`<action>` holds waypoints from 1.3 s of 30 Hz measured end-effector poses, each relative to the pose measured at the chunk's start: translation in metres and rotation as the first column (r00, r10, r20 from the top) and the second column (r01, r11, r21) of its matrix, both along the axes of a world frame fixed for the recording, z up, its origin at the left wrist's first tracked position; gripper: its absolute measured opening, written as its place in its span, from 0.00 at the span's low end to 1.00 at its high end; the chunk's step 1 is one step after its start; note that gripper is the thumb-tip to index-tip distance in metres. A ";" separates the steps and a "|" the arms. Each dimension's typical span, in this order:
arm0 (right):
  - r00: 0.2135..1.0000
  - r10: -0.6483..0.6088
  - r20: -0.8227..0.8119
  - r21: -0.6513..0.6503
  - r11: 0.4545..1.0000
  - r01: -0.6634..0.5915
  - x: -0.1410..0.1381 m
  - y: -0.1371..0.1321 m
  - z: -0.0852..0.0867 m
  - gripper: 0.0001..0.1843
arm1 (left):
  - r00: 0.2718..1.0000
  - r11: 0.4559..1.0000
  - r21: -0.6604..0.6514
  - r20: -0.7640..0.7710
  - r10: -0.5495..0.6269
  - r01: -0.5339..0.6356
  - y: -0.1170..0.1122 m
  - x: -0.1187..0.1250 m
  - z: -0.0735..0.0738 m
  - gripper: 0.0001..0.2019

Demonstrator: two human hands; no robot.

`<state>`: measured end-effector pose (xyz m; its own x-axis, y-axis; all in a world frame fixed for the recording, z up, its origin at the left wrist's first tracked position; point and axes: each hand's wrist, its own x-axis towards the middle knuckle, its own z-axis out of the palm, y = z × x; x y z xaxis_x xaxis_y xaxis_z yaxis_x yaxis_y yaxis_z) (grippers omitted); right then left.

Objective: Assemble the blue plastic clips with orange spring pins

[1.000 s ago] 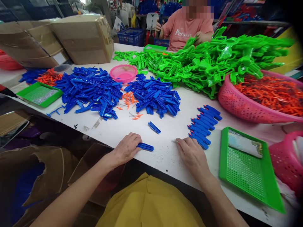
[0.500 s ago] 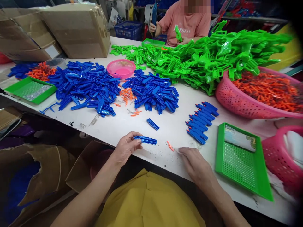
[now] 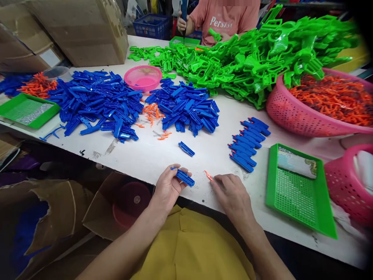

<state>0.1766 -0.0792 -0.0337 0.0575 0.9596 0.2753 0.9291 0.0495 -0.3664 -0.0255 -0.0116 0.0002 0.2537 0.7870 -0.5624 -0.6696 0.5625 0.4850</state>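
My left hand point(image 3: 169, 187) grips a ribbed blue plastic piece point(image 3: 184, 177) just above the near edge of the white table point(image 3: 210, 155). My right hand point(image 3: 231, 193) pinches a small orange clip with a spring point(image 3: 208, 175) at its fingertips, a short way right of the blue piece. One loose blue piece point(image 3: 186, 149) lies on the table beyond my hands. A neat row of blue pieces point(image 3: 247, 144) lies to the right of it.
Two heaps of blue pieces point(image 3: 96, 103) point(image 3: 186, 107) lie mid-table with loose orange clips point(image 3: 151, 112) between. A green tray point(image 3: 300, 190), pink baskets point(image 3: 314, 112), green parts pile point(image 3: 256, 58), small pink bowl point(image 3: 142, 77) and cardboard boxes point(image 3: 78, 31) surround them. A person in pink point(image 3: 221, 21) works opposite.
My left hand lifted the blue piece off the table and turned it toward me. My right hand picked up the orange clip and moved closer to the left hand.
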 end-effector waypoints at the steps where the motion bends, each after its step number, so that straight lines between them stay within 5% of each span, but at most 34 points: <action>1: 1.000 0.000 0.004 0.003 1.000 0.000 0.000 0.000 0.000 0.10 | 1.000 1.000 -0.018 0.000 -0.001 0.001 -0.003 0.003 -0.001 0.09; 6: 0.999 0.037 0.021 0.073 0.997 -0.039 -0.005 0.000 0.007 0.06 | 0.997 0.996 -0.056 -0.040 -0.067 0.064 -0.015 0.018 0.000 0.16; 14: 0.964 0.176 -0.200 0.087 0.983 -0.161 -0.017 -0.012 0.032 0.03 | 0.914 0.933 0.044 -0.222 -0.340 0.358 -0.021 0.031 0.001 0.20; 23: 0.837 -0.034 -0.546 -0.201 0.975 -0.091 -0.011 -0.010 0.035 0.09 | 0.914 0.935 0.121 -0.285 -0.289 0.333 -0.025 0.034 -0.001 0.15; 34: 0.863 0.029 -0.505 -0.083 0.993 -0.082 -0.013 -0.011 0.034 0.05 | 0.935 0.948 0.136 -0.254 -0.247 0.288 -0.027 0.038 -0.002 0.14; 39: 0.934 0.109 -0.340 0.051 0.994 -0.097 -0.016 -0.009 0.037 0.04 | 0.938 0.950 0.137 -0.247 -0.241 0.280 -0.027 0.038 -0.001 0.14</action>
